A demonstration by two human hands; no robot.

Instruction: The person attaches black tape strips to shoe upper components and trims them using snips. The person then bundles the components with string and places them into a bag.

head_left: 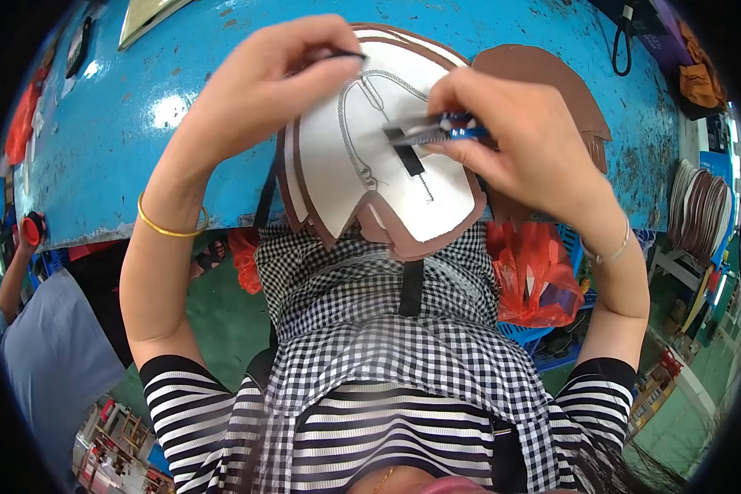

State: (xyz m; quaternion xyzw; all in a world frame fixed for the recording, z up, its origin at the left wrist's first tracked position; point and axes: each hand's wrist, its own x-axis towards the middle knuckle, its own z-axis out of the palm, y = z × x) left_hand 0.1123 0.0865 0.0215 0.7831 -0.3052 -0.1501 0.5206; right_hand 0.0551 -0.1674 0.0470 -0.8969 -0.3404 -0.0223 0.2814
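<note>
A stack of dome-shaped panels [317, 193], white on top with brown edges, lies at the table's front edge. Grey stitching curves over the top panel, and a short black strip [410, 160] is sewn at its middle. My right hand [514, 132] is closed around small blue-handled scissors [461, 132], whose blurred blades point left above that strip. Over the stack's upper left, my left hand [292, 74] pinches a narrow black piece [344, 55], perhaps a strap end. Motion blurs this hand slightly.
Brown panels [543, 90] lie right of the stack on the worn blue table [173, 74]. Red plastic bags [535, 272] hang below the edge at right. More panels [696, 210] stand on a rack at far right. Another person's sleeve [58, 337] shows at left.
</note>
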